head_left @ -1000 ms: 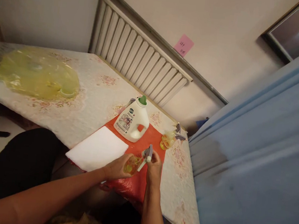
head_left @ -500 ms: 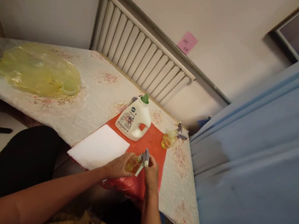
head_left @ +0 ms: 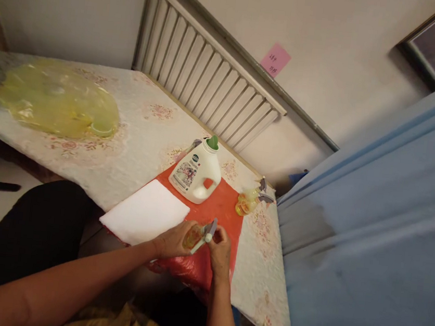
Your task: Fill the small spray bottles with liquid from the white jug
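My left hand (head_left: 174, 241) is wrapped around the body of a small clear spray bottle (head_left: 192, 237) with amber-yellow contents. The bottle is tilted, its grey and pale-green spray head (head_left: 210, 229) pointing right. My right hand (head_left: 220, 248) has its fingers closed at that head; the exact contact of the fingertips is partly hidden. Both hands are above a red plastic sheet (head_left: 217, 213). Beyond them, a cream detergent jug (head_left: 196, 173) with a green spout stands on the red sheet. A white pad (head_left: 147, 212) lies left of the hands.
More spray bottles (head_left: 247, 201) with grey heads stand at the right on the floral tablecloth (head_left: 136, 117). A yellow plastic bag (head_left: 57, 100) with things inside lies at the far left. A radiator (head_left: 205, 67) runs behind the table, and a blue curtain (head_left: 371, 227) hangs at right.
The spray head has turned on the bottle, its trigger now angled toward the lower left. My right hand has shifted slightly with it, while my left hand keeps its hold.
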Demonstrator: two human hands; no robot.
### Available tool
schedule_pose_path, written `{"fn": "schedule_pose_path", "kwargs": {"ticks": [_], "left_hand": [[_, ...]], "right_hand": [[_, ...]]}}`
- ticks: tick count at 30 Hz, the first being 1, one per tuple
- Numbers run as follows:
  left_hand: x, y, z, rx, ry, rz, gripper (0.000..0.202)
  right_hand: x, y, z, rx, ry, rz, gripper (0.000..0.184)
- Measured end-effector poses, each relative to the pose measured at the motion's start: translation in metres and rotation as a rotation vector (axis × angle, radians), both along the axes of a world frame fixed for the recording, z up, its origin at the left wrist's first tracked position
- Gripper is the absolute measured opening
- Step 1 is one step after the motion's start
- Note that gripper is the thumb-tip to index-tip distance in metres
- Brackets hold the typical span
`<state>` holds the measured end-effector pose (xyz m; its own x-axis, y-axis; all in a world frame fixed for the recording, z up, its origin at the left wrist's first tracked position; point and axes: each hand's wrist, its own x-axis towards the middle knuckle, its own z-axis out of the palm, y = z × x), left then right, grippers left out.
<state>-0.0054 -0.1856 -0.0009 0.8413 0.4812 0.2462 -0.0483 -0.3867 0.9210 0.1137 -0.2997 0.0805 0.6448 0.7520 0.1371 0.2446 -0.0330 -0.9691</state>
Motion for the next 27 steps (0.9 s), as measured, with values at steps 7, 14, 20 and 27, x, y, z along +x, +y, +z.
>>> {"fn": "schedule_pose_path", "kwargs": {"ticks": [7,14,20,27], "left_hand": [[0.000,0.001,-0.002,0.077,-0.013,-0.032,0.070],[0.003,0.003,-0.002,0.113,-0.039,-0.079,0.059],[0.006,0.004,-0.013,0.117,-0.054,-0.013,0.080],[0.007,0.003,-0.012,0.095,-0.089,-0.037,0.075]], "right_hand": [[-0.002,0.003,-0.014,-0.011,-0.135,-0.079,0.030],[-0.010,0.008,-0.018,-0.064,-0.230,-0.182,0.026],[-0.015,0.018,-0.027,-0.025,-0.270,-0.320,0.029],[-0.014,0.025,-0.031,-0.017,-0.384,-0.333,0.022]]}}
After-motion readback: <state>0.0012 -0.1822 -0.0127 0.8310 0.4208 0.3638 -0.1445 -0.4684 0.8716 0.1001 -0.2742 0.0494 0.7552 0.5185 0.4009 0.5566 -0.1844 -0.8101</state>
